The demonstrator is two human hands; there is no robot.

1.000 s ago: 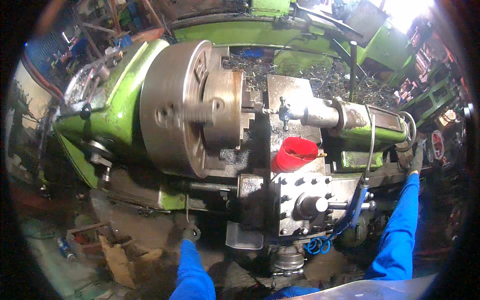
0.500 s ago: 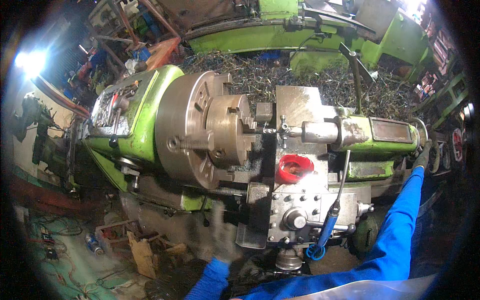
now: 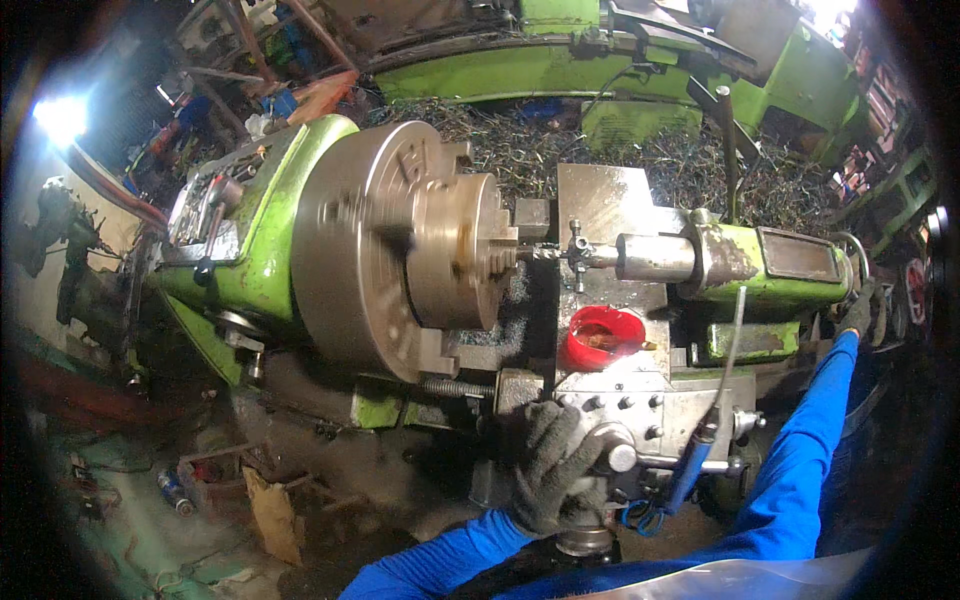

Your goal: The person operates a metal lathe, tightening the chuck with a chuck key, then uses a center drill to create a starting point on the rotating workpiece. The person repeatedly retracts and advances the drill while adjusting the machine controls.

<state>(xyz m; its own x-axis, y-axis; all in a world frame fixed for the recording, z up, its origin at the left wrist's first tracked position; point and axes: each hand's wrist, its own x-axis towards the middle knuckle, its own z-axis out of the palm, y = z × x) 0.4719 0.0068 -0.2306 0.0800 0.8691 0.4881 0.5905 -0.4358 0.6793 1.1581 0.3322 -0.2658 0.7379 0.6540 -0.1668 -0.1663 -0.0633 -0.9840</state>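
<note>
My left hand [image 3: 555,468], in a grey glove, rests on the near left corner of the lathe's square tool post [image 3: 635,405], its fingers apart beside the round clamp knob [image 3: 618,456]. At the far right, my gloved right hand [image 3: 858,308] is closed on the rim of the tailstock handwheel [image 3: 858,262]. From the green tailstock [image 3: 775,262] a quill [image 3: 655,258] holds a twist drill [image 3: 543,252], whose tip is at the jaws of the small chuck [image 3: 455,250]. That chuck sits in a large chuck [image 3: 355,240], blurred by spinning.
A red cup [image 3: 606,338] holding brownish liquid stands on the carriage behind the tool post. A blue-handled brush [image 3: 692,465] leans across the tool post lever. Metal swarf [image 3: 640,140] is heaped behind the lathe. Tools lie on the green headstock [image 3: 265,220]. A lamp [image 3: 62,120] glares at left.
My left hand has come up and right from below the chuck onto the tool post. The large chuck looks more smeared by rotation. My right hand stays at the handwheel.
</note>
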